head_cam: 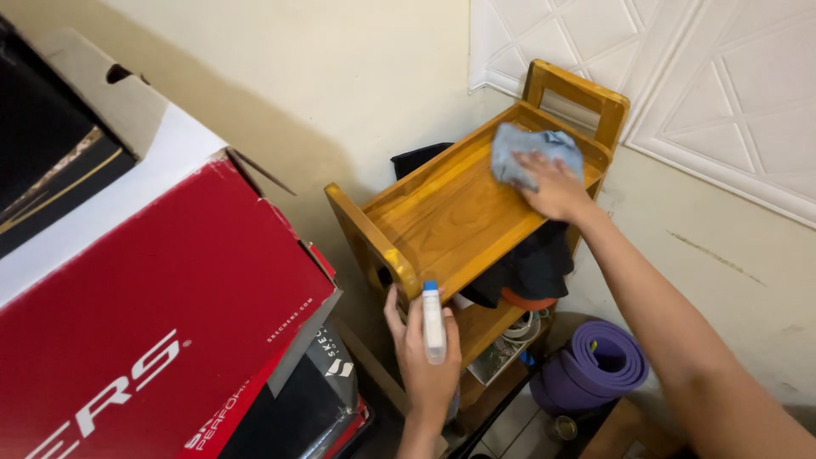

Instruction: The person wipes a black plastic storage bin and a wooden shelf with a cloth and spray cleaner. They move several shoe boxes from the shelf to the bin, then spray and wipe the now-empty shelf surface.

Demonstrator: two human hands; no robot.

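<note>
My right hand (557,185) presses a crumpled blue-grey cloth (529,150) onto the top shelf of a small yellow-brown wooden rack (442,223), near its far right end. My left hand (425,357) is lower, in front of the rack's near end post, and grips a white spray bottle with a blue cap (433,319) held upright. The bottle's lower part is hidden by my fingers.
A large red and white cardboard box (161,289) fills the left, stacked on dark boxes. A black garment (531,263) hangs on the rack's lower shelf. A rolled purple mat (599,365) stands on the floor at right. Cream wall and white embossed panel (722,93) lie behind.
</note>
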